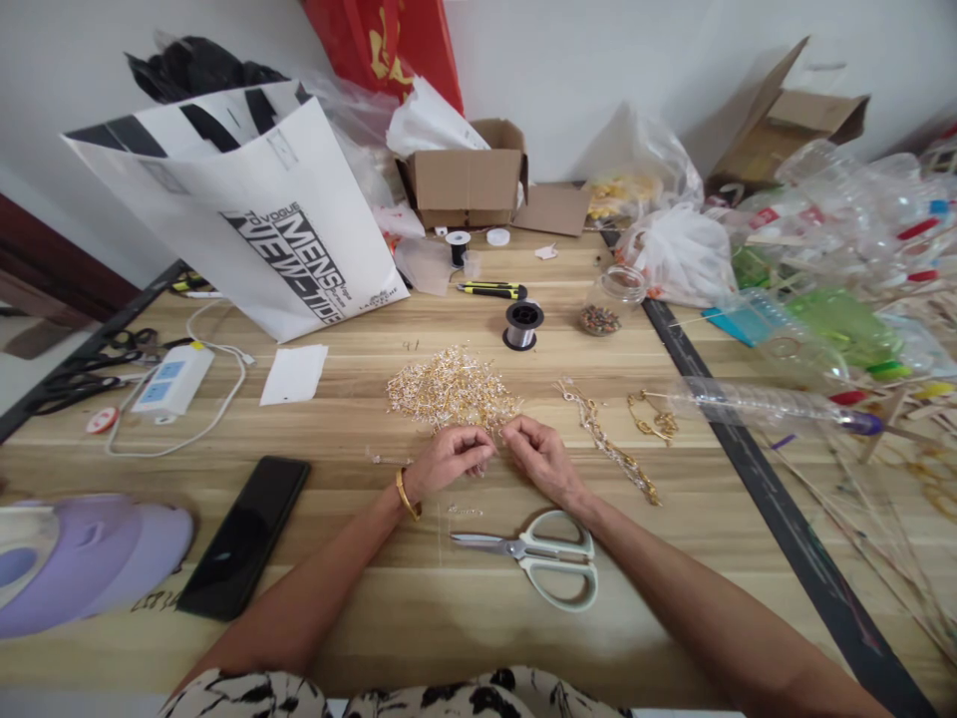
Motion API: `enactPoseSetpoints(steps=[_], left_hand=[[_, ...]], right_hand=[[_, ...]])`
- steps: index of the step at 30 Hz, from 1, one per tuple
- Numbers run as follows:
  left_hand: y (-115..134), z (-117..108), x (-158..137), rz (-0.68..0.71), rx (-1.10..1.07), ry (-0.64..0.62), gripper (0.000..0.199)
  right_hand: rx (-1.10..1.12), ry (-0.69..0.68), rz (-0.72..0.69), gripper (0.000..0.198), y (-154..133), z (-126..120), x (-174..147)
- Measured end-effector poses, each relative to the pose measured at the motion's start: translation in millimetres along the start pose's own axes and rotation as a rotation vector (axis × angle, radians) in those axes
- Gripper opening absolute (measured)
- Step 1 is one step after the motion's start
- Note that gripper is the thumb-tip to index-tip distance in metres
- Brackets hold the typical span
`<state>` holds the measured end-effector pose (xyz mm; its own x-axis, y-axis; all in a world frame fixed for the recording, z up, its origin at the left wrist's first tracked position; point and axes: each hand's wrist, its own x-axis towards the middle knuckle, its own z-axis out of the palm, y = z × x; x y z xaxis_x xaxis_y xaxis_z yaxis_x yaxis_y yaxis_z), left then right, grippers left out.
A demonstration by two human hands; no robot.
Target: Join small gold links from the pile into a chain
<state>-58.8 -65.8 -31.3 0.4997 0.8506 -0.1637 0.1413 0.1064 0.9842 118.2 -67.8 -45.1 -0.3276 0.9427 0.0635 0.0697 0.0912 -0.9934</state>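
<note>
My left hand (450, 461), with a gold bracelet (408, 496) at the wrist, is closed in a pinch at the near edge of a pile of small gold and clear beads (451, 387). Close beside it on the right, my right hand (542, 461) pinches too, fingertips almost meeting the left's. What lies between the fingers is too small to make out. Scissors with pale handles (534, 551) lie just below the hands. A short beaded piece (465, 511) rests left of the scissors' tip. To the right is a beaded strand (602, 439).
Beyond the pile are a wire spool (521, 326), a yellow-black utility knife (491, 290) and a jar of beads (602, 317). A phone (243, 538) and a power strip (171, 382) lie left. A paper bag (224, 199) stands behind; plastic bottles (844, 209) crowd the right.
</note>
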Motion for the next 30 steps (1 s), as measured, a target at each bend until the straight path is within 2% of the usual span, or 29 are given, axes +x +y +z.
enactPoseSetpoints(steps=[11,21,30], left_hand=[[-0.5,0.6,-0.2,0.026,0.014,0.014,0.027],[3.6,-0.3,-2.0,0.032,-0.085,0.079,0.024],[0.5,-0.4,-1.0,0.074,-0.072,0.072,0.026]], right_hand=[[-0.038,0.003,-0.005,0.031,1.9,-0.1,1.2],[-0.136,-0.078,0.006,0.028,0.0,1.1,-1.4],[-0.163,-0.118,-0.055,0.025,0.8,0.4,-1.4]])
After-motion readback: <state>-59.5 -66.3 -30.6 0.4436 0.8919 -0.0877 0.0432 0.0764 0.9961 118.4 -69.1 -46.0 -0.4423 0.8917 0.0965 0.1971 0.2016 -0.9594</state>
